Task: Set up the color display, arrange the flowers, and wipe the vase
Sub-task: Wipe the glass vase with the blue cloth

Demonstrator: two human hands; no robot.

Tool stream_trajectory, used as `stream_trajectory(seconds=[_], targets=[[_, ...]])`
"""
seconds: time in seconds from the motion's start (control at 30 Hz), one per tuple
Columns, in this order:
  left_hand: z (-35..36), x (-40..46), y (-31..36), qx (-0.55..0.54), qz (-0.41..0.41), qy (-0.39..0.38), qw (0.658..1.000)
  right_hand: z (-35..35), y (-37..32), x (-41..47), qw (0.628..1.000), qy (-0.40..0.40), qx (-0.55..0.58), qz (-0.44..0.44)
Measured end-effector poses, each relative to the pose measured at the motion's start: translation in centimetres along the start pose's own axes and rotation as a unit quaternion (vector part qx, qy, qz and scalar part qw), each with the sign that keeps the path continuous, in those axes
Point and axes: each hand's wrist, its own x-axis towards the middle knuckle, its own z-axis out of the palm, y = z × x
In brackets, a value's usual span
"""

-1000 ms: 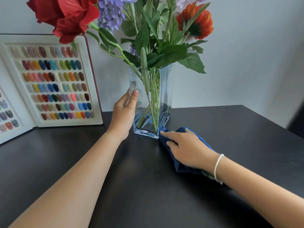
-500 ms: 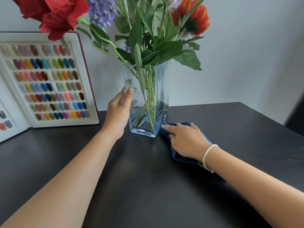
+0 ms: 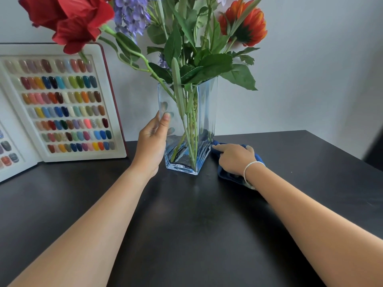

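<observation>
- Square glass vase (image 3: pixel 204 121) stands upright on dark table (image 3: pixel 186 224), near the back edge, stems inside.
- Flowers in vase: red bloom (image 3: pixel 68 19) leaning left, purple cluster (image 3: pixel 130 13), orange bloom (image 3: pixel 246 25) to the right, green leaves between.
- Left hand (image 3: pixel 152 146) grips vase's left side; thumb on near face, fingers wrapped behind, seen through glass.
- Right hand (image 3: pixel 234 158) lies palm down on blue cloth (image 3: pixel 226 175), fingers nearly straight, fingertips at vase's right base corner. Cloth on table, touching vase foot.
- Nail colour display (image 3: pixel 62 104) stands open, propped against wall, left of vase, well apart.
- White bracelet (image 3: pixel 248 168) on right wrist.
</observation>
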Motion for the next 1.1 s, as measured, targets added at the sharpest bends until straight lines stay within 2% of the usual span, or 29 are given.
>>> stream_trajectory(seconds=[0.1,0.3,0.37,0.43,0.47,0.5,0.53,0.57,0.6,0.63,0.67,0.87,1.1], targets=[[0.1,-0.2,0.1,-0.001,0.002,-0.001,1.0,0.1,0.0,-0.7,0.999,-0.005,-0.021,-0.027],[0.3,-0.4,0.3,0.0,0.003,0.004,1.0,0.5,-0.3,-5.6,0.99,0.014,0.042,-0.137],[0.3,-0.6,0.4,0.005,0.002,-0.001,1.0,0.2,-0.5,-7.3,0.981,-0.003,0.092,-0.169],[0.2,-0.7,0.6,0.005,-0.002,-0.002,1.0,-0.4,-0.5,-8.1,0.964,0.002,0.207,-0.167],[0.2,-0.7,0.6,0.006,-0.001,-0.002,1.0,-0.9,-0.3,-8.0,0.945,0.029,0.292,-0.147],[0.2,-0.7,0.7,0.01,-0.002,-0.005,1.0,-1.4,0.1,-7.6,0.906,0.061,0.406,-0.106],[0.2,-0.7,0.7,0.009,-0.002,-0.007,1.0,-1.9,0.6,-7.1,0.84,0.075,0.535,-0.05],[0.1,-0.7,0.7,0.006,-0.001,-0.008,1.0,-2.5,0.8,-6.5,0.755,0.068,0.652,0.004],[0.1,-0.7,0.7,0.004,-0.001,-0.007,1.0,-3.0,0.8,-5.9,0.681,0.073,0.727,0.043],[0.1,-0.7,0.7,0.005,-0.002,-0.009,1.0,-3.4,0.7,-5.2,0.647,0.092,0.754,0.068],[0.1,-0.7,0.6,0.007,-0.002,-0.01,1.0,-3.8,0.2,-4.4,0.643,0.114,0.753,0.077],[0.0,-0.4,0.2,-0.018,-0.005,-0.009,1.0,-5.6,-5.8,-0.5,0.702,0.187,0.687,0.005],[0.2,-0.5,0.4,-0.006,0.013,-0.01,1.0,-3.6,-7.0,-2.3,0.716,0.248,0.65,-0.058]])
